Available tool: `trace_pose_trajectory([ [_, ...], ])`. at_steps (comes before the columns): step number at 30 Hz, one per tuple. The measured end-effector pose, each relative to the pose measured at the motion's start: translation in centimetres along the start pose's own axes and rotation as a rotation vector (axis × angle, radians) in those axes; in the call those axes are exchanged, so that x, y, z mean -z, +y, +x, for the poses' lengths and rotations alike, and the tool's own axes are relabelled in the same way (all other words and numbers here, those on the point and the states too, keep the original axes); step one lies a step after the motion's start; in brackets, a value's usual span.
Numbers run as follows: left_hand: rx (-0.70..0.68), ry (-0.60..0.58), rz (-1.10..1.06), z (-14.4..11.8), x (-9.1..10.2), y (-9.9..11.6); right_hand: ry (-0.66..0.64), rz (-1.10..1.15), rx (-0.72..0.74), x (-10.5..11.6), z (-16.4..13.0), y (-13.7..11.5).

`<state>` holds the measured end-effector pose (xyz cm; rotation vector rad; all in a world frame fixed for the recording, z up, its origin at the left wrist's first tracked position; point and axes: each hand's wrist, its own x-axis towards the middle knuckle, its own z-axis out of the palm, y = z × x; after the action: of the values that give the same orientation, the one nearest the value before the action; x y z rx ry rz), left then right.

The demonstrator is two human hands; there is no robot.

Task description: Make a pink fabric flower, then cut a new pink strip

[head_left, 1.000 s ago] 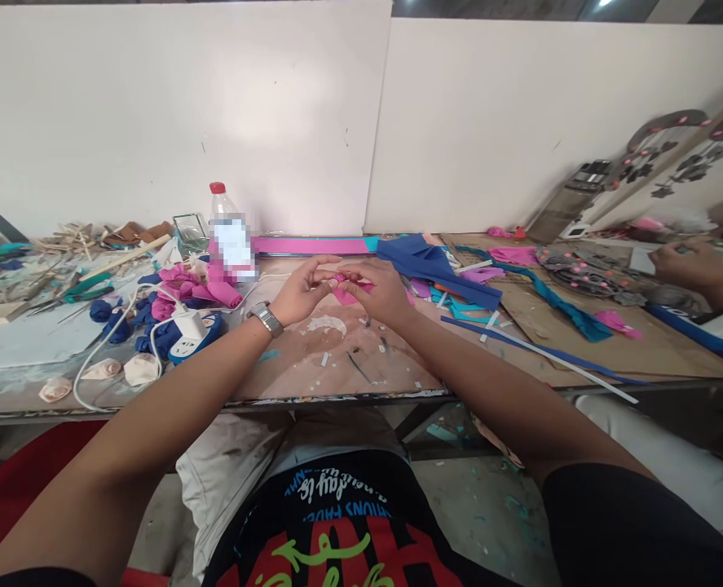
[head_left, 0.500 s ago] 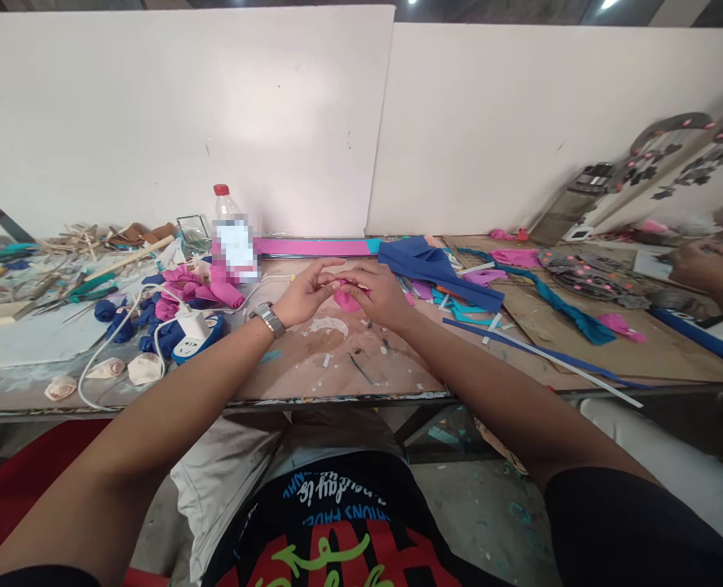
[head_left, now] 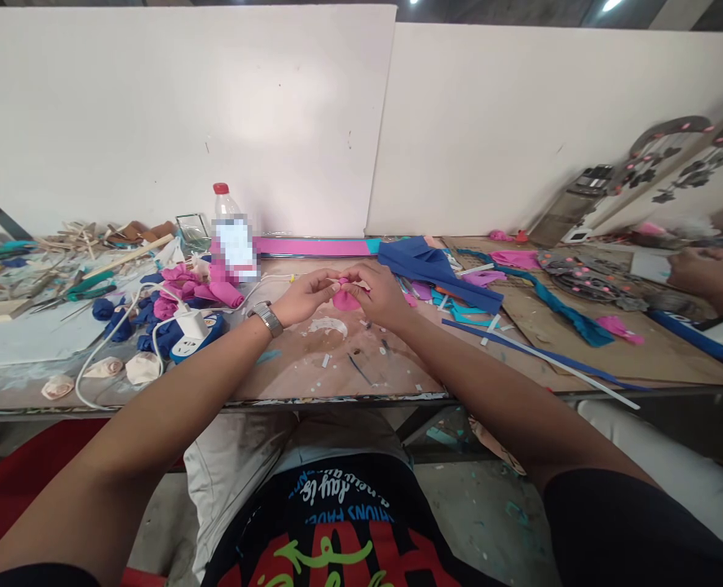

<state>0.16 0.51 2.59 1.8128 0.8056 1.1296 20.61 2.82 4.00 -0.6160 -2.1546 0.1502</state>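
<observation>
Over the middle of the worktable point(head_left: 303, 371), a small piece of pink fabric point(head_left: 346, 299) is pinched between my two hands. My left hand point(head_left: 308, 297), with a metal watch on its wrist, grips it from the left with thumb and fingertips. From the right, my right hand point(head_left: 376, 295) pinches the same piece, thumb close to the other thumb. Part of the fabric hangs below the thumbs; the rest is hidden by the fingers. Left of my hands lies a heap of pink rolled fabric point(head_left: 225, 281) and dark blue fabric rosettes point(head_left: 121, 318).
A bottle with a red cap point(head_left: 221, 189) stands behind the heap. A white charger point(head_left: 193, 322) with a looping cable sits in a blue power strip point(head_left: 185, 349). Blue fabric point(head_left: 419, 259) and strips lie right. Pliers point(head_left: 92, 285) lie left. Another person's hand point(head_left: 703, 273) shows far right.
The fingers have shifted slightly around the pink fabric, and a bit more rounded pink shows between the thumbs. Both hands stay in nearly the same place.
</observation>
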Motion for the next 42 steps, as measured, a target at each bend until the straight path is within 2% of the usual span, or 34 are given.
trace_pose_trajectory([
  [5, -0.072, 0.084, -0.069, 0.1, -0.1, -0.2, 0.031, -0.029, 0.020, -0.2, -0.2, 0.6],
  [10, -0.068, 0.086, -0.154, 0.2, 0.0, -0.5, 0.028, -0.042, 0.041, -0.4, -0.2, 0.9],
  [16, -0.071, 0.133, -0.194, 0.3, 0.1, -0.4, 0.077, -0.037, -0.028, -0.1, -0.2, 0.3],
  [21, -0.084, 0.155, -0.162, 0.3, 0.2, -0.4, 0.120, -0.057, -0.031, -0.1, -0.2, 0.2],
  [30, -0.143, 0.095, -0.073, 0.3, 0.3, -0.3, 0.142, -0.056, -0.011, 0.0, -0.3, -0.1],
  [42, -0.161, 0.173, 0.138, 0.3, 0.4, -1.1, 0.148, -0.068, -0.022, 0.0, -0.3, -0.3],
])
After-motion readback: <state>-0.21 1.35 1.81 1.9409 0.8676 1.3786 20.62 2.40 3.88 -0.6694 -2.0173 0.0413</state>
